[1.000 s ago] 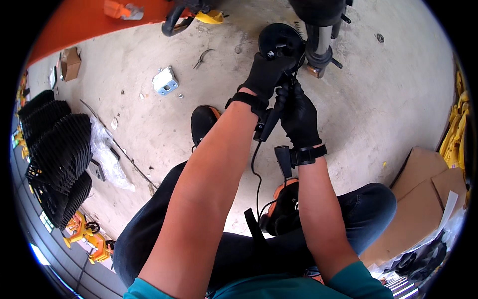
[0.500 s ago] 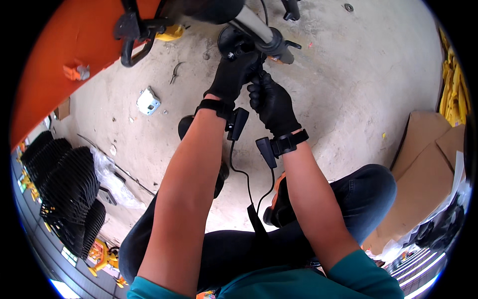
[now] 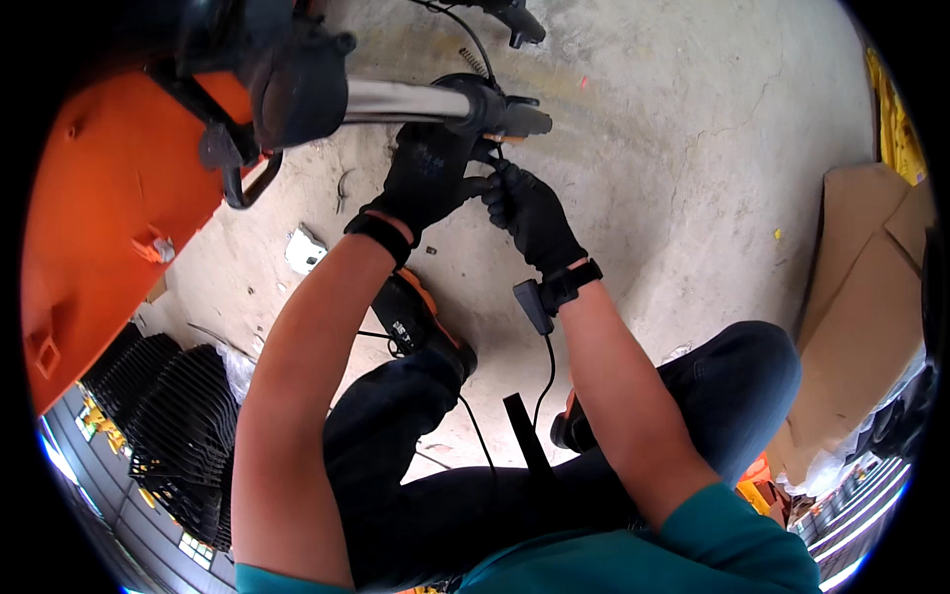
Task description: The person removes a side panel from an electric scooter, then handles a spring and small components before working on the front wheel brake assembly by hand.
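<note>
Beside the silver tube (image 3: 406, 102), the right hand (image 3: 529, 213) pinches a black cable (image 3: 499, 151), seemingly steadying it, though I cannot tell if the left hand (image 3: 427, 180) grips.

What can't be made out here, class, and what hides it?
Head view, all:
Right hand: its curled fingers hide whether anything is held.
Round black part: mostly covered by the silver tube and left hand.
Black stack: partly behind the left forearm.
Orange panel: cut off by the picture's dark rim.
</note>
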A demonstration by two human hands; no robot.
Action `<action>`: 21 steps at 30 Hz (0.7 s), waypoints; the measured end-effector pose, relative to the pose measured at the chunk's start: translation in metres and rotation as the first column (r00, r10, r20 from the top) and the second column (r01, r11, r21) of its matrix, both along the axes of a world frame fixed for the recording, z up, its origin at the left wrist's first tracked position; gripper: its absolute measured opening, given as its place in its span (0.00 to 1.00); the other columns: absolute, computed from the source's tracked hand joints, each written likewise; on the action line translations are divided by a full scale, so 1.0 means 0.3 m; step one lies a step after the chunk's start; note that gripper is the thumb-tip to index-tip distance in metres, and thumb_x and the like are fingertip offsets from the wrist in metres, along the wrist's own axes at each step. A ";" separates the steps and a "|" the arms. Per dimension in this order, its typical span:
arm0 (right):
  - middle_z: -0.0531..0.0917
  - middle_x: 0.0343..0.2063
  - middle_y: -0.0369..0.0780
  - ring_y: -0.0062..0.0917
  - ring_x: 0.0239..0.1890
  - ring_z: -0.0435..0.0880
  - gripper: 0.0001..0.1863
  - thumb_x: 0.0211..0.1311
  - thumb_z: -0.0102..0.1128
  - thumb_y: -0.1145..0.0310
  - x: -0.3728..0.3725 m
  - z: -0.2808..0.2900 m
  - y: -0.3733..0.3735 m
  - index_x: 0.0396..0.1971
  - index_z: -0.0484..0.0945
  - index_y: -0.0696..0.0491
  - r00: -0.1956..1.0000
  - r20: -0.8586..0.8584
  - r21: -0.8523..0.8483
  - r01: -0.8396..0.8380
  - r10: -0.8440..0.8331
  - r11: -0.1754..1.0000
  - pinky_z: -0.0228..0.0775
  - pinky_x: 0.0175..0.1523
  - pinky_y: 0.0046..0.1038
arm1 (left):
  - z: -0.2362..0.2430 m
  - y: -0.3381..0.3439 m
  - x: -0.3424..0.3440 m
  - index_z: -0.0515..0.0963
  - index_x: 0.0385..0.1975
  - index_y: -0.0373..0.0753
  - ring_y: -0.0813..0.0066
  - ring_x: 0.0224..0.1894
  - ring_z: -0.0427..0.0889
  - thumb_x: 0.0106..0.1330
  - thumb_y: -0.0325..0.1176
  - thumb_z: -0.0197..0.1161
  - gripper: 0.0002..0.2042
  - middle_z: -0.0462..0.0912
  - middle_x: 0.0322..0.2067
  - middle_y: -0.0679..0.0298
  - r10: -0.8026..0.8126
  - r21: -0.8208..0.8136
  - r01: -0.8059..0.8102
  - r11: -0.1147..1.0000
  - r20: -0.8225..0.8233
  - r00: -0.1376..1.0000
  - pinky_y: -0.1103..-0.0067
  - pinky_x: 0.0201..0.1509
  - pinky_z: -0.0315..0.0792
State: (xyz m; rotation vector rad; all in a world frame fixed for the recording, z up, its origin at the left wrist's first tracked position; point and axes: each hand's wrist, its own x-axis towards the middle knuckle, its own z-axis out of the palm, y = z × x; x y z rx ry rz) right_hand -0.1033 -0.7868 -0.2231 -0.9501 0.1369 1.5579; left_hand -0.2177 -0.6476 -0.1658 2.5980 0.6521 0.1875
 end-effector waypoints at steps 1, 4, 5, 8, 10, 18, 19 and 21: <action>0.75 0.23 0.35 0.16 0.22 0.69 0.15 0.70 0.46 0.57 -0.003 -0.005 -0.003 0.34 0.73 0.54 1.000 0.013 0.013 -0.003 0.002 1.000 0.64 0.29 0.19 | -0.029 0.024 0.015 0.67 0.56 0.40 0.53 0.56 0.67 0.42 0.40 0.74 0.37 0.70 0.52 0.54 -0.021 -0.057 0.021 0.998 0.014 1.000 0.61 0.58 0.63; 0.75 0.24 0.35 0.17 0.24 0.70 0.16 0.69 0.47 0.55 -0.002 0.014 -0.008 0.36 0.74 0.55 0.992 0.119 -0.009 -0.048 0.049 0.999 0.66 0.32 0.20 | -0.124 0.079 0.011 0.70 0.54 0.43 0.59 0.55 0.69 0.44 0.41 0.75 0.34 0.73 0.50 0.59 -0.107 -0.118 0.105 0.987 -0.013 0.994 0.66 0.61 0.62; 0.76 0.25 0.36 0.17 0.25 0.72 0.16 0.69 0.48 0.56 -0.013 0.015 -0.005 0.36 0.74 0.55 0.991 0.127 0.008 -0.046 0.045 0.999 0.68 0.32 0.21 | -0.140 0.096 0.007 0.73 0.51 0.46 0.65 0.55 0.70 0.47 0.43 0.73 0.29 0.74 0.50 0.62 -0.123 -0.160 0.110 0.981 -0.074 0.990 0.70 0.62 0.63; 0.78 0.26 0.37 0.18 0.26 0.74 0.16 0.68 0.49 0.56 -0.022 0.004 -0.012 0.35 0.74 0.55 0.991 0.133 0.030 -0.016 0.012 0.999 0.70 0.34 0.22 | -0.186 0.127 0.033 0.73 0.49 0.45 0.65 0.53 0.71 0.48 0.42 0.72 0.26 0.75 0.47 0.61 -0.108 -0.550 -0.034 0.834 -0.224 0.969 0.70 0.59 0.65; 0.78 0.26 0.37 0.19 0.26 0.75 0.17 0.68 0.49 0.55 -0.013 -0.014 -0.018 0.36 0.74 0.56 0.991 0.130 0.043 0.021 -0.026 0.999 0.71 0.34 0.23 | -0.120 0.137 0.111 0.74 0.45 0.44 0.67 0.48 0.73 0.46 0.43 0.73 0.25 0.76 0.44 0.64 -0.194 -0.435 0.092 0.896 -0.198 0.961 0.72 0.54 0.68; 0.80 0.28 0.39 0.20 0.27 0.76 0.18 0.69 0.48 0.56 -0.036 -0.036 -0.030 0.42 0.75 0.57 0.988 0.007 0.043 0.156 -0.157 0.987 0.70 0.36 0.24 | -0.141 0.144 0.115 0.75 0.47 0.43 0.72 0.45 0.77 0.53 0.40 0.71 0.21 0.78 0.43 0.64 -0.227 -0.492 0.161 0.855 -0.077 0.971 0.74 0.53 0.72; 0.80 0.28 0.39 0.20 0.27 0.76 0.18 0.69 0.48 0.56 -0.039 -0.040 -0.033 0.42 0.75 0.57 0.986 0.008 0.049 0.165 -0.166 0.985 0.70 0.36 0.24 | -0.135 0.140 0.120 0.75 0.45 0.43 0.71 0.44 0.77 0.50 0.40 0.73 0.22 0.78 0.41 0.65 -0.207 -0.493 0.142 0.858 -0.079 0.975 0.74 0.52 0.72; 0.80 0.28 0.39 0.20 0.27 0.76 0.18 0.69 0.48 0.56 -0.041 -0.049 -0.035 0.42 0.75 0.57 0.983 0.013 0.061 0.180 -0.181 0.982 0.70 0.36 0.24 | -0.127 0.137 0.131 0.75 0.41 0.43 0.70 0.42 0.78 0.44 0.40 0.75 0.24 0.78 0.37 0.66 -0.162 -0.493 0.103 0.864 -0.079 0.984 0.75 0.50 0.72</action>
